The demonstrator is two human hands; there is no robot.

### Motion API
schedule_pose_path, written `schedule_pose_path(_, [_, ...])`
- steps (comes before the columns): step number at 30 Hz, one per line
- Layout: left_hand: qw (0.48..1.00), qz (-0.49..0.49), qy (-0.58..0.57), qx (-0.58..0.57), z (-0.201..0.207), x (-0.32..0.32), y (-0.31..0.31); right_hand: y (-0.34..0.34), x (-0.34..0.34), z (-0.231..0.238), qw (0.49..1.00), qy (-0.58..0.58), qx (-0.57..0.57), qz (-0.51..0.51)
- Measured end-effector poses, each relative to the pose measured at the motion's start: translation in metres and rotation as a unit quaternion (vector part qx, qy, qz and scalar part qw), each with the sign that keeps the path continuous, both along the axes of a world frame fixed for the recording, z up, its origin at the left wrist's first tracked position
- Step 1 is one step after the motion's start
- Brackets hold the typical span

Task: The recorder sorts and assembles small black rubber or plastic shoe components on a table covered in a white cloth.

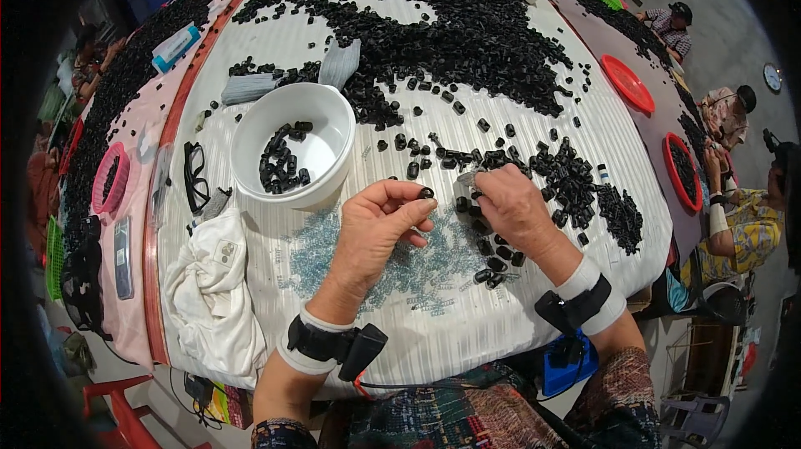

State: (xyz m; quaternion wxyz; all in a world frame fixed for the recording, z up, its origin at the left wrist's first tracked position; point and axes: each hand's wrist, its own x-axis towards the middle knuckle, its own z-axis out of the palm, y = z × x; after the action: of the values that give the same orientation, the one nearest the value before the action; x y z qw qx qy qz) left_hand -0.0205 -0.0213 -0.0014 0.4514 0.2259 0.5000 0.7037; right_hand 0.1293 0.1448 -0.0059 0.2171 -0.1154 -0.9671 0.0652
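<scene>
Lying nearest us, small springs (396, 269) dot the tabletop (476, 336). Above them our left hand (375, 219) pinches a black cap (426, 194) between thumb and forefinger; our right hand (519, 211) curls by loose caps (498, 265), its hold we cannot tell. Beyond: a white bucket (329, 138), then a black heap (467, 15).

Premises: a small-parts assembly workshop. Black plastic pieces (467, 2) are heaped in bulk toward the far edge of the counter (517, 328); loose coil springs (400, 269) are spread toward its near edge. Beyond its right edge, co-workers (726, 115) line a second counter (653, 133) carrying similar black stock and red plastic baskets (627, 84). Flooring (709, 40) is grey.
</scene>
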Motion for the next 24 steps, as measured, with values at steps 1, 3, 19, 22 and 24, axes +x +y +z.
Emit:
schedule_pose_path(1, [1.0,0.001,0.0,0.0,-0.001,0.0,0.0,0.001,-0.001,-0.001,1.0,-0.004,-0.002,0.009])
schedule_pose_path(3, [1.0,-0.009,-0.009,0.003,-0.002,0.0,0.0,-0.002,0.0,0.001,1.0,0.014,-0.003,0.002])
schedule_pose_path(19, [0.997,-0.07,0.01,0.015,0.003,0.013,-0.002,-0.044,-0.006,0.057,0.955,0.173,-0.229,0.082])
schedule_pose_path(22, [0.997,-0.072,0.022,0.007,0.006,0.013,-0.002,-0.046,-0.008,0.048,0.953,0.189,-0.225,0.068])
schedule_pose_path(24, [0.997,-0.072,0.025,0.009,0.006,0.013,-0.002,-0.053,-0.013,0.043,0.948,0.204,-0.235,0.061])
